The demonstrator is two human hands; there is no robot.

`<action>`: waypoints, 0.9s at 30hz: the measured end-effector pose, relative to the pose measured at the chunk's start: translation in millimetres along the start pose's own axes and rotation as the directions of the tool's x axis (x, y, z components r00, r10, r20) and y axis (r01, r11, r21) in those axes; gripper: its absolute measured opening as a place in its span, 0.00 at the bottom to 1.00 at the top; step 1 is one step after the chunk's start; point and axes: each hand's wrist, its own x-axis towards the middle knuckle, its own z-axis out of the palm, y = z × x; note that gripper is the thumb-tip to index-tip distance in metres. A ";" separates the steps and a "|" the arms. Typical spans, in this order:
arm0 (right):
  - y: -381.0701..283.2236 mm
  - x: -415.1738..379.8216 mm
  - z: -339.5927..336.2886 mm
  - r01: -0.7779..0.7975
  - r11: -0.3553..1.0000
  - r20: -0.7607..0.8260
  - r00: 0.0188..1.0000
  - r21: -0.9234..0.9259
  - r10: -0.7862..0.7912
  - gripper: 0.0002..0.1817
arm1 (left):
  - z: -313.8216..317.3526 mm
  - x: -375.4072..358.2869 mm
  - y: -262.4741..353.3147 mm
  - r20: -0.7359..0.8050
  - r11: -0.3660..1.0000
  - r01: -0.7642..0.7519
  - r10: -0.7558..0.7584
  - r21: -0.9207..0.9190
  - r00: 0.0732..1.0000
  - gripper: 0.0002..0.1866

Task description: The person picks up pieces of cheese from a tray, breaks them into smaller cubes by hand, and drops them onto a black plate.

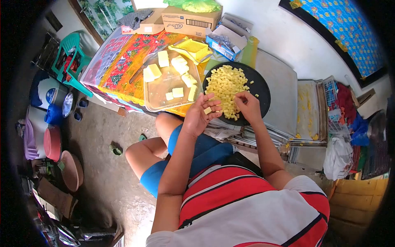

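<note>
Left hand [200, 115] lies open, palm up, likely so yellow cube [207, 110] won't drop; right hand [249, 108] curls by heaped cubes [225, 84] on black tray [261, 91], can't tell its grip.

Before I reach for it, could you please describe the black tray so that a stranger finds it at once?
Find the brightly covered table. On it sits a clear container of large yellow blocks; just right of that, by the person's right hand, is the black tray. Unlike the rectangular container, it is round, dark and heaped with small yellow cubes.
</note>
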 end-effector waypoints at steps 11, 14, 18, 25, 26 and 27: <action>-53.7 6.3 14.4 -0.197 0.794 0.295 0.955 0.575 0.023 0.12 | -6.7 10.8 1.0 0.123 0.888 -0.203 0.167 0.412 0.978 0.15; -64.5 10.1 19.2 -0.187 0.807 0.341 0.940 0.561 -0.019 0.14 | -1.6 9.9 5.4 0.132 0.870 -0.264 0.229 0.417 0.964 0.15; -72.9 14.6 24.3 -0.246 0.742 0.393 0.919 0.623 -0.026 0.14 | -9.5 10.0 12.7 0.131 0.890 -0.276 0.245 0.362 0.961 0.11; -85.2 22.0 45.0 -0.286 0.720 0.430 0.903 0.633 -0.020 0.14 | -26.6 5.4 25.5 0.018 0.896 -0.307 0.318 0.321 0.948 0.09; -87.5 23.7 50.2 -0.296 0.713 0.439 0.898 0.635 -0.018 0.14 | -27.6 4.4 27.5 -0.009 0.878 -0.329 0.354 0.347 0.935 0.09; -88.4 25.9 56.0 -0.288 0.723 0.446 0.894 0.628 -0.031 0.14 | -28.4 3.9 29.7 -0.035 0.860 -0.350 0.390 0.372 0.920 0.09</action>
